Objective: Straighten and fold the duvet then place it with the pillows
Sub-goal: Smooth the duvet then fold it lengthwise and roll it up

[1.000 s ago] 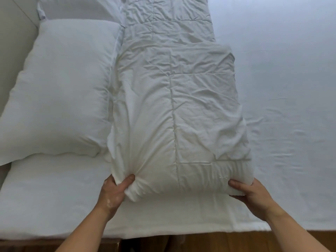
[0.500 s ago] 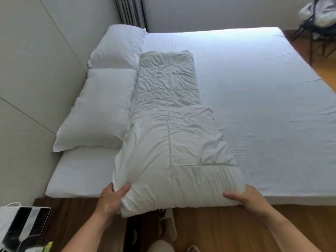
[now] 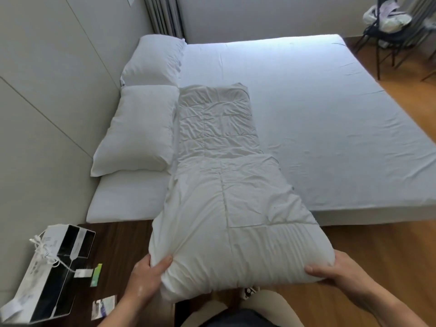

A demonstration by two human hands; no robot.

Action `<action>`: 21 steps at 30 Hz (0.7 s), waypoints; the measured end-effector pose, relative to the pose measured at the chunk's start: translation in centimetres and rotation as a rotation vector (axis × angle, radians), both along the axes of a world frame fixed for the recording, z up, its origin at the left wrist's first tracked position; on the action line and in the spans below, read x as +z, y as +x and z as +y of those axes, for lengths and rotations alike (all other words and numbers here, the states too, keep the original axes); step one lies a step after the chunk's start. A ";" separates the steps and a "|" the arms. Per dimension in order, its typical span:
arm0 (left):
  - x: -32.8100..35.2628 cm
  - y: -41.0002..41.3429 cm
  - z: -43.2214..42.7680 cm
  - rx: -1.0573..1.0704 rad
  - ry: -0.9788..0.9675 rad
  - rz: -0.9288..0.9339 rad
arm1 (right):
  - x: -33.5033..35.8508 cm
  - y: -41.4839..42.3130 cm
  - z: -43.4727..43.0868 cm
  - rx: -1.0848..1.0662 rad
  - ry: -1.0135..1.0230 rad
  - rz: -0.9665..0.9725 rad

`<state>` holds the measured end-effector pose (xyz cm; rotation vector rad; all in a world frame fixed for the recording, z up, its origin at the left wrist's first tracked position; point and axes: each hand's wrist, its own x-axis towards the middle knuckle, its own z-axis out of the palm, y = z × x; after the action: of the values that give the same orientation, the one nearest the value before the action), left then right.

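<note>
White quilted duvet (image 3: 224,185), already folded into a long narrow strip, lies lengthwise on the bed (image 3: 318,102), its left edge just beside the two pillows (image 3: 139,131) stacked along the wall. Its far end rests flat on the sheet; its near end is lifted past the mattress edge and hangs over the wooden floor (image 3: 377,244).

Both hands grasp that near end. The left hand (image 3: 146,277) clutches the left corner, thumb on top and cloth bunched into creases around it. The right hand (image 3: 335,272) holds the right corner, thumb pressed on top and fingers underneath.

Judging by the puffy bulge and wrinkles, this is soft, light and bulky, with no stiffness of its own. It will likely sag between the hands and droop wherever it is unsupported. The smooth cover may let the stacked layers slide apart, so each grip should pinch all layers together at the corners, hands wide apart to keep the edge straight. Carrying the near end over onto the far end looks like the next fold.

A box (image 3: 47,272) sits on the dark desk (image 3: 122,244) at lower left.
</note>
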<state>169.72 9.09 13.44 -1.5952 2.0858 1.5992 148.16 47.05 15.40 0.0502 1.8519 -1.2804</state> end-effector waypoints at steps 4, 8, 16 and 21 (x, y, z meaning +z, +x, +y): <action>1.4 3.5 0.9 -0.053 -0.035 0.007 | 1.1 4.0 1.2 0.009 0.042 0.026; 2.0 8.3 2.0 -0.089 -0.052 0.000 | 1.0 8.8 3.2 0.028 0.073 0.024; 2.7 11.5 2.0 -0.090 -0.048 0.055 | 1.7 12.9 4.0 0.044 0.056 0.078; 3.8 8.4 -0.7 -0.052 -0.073 0.149 | 3.4 10.4 1.8 -0.055 -0.005 0.233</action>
<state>178.11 8.36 17.27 -1.4712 2.2642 1.6914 158.53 48.90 18.76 -0.0536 2.0567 -1.3772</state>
